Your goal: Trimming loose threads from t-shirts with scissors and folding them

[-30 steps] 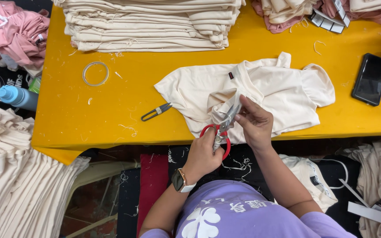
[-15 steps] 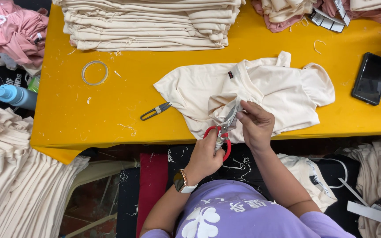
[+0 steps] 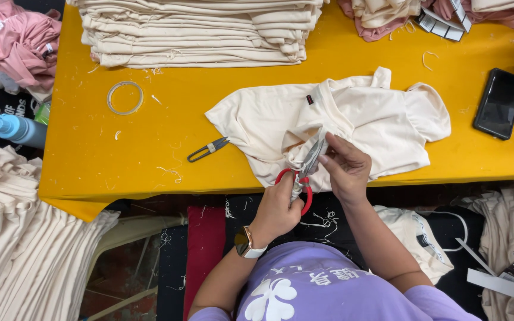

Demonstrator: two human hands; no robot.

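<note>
A cream shirt lies spread on the yellow table, its lower edge bunched at the table's front. My left hand, with a watch on the wrist, grips red-handled scissors whose blades point up into the bunched cloth. My right hand pinches the shirt's fabric right beside the blades. The blade tips are partly hidden by the fold of cloth.
Small grey thread snips and a clear ring lie left of the shirt. A black phone rests at the right. Folded cream garments are stacked at the back, pink ones and a blue bottle at the left.
Both hands have stayed on the shirt's lower edge; the scissors and the pinched cloth have shifted only slightly. Nothing else on the table has moved.
</note>
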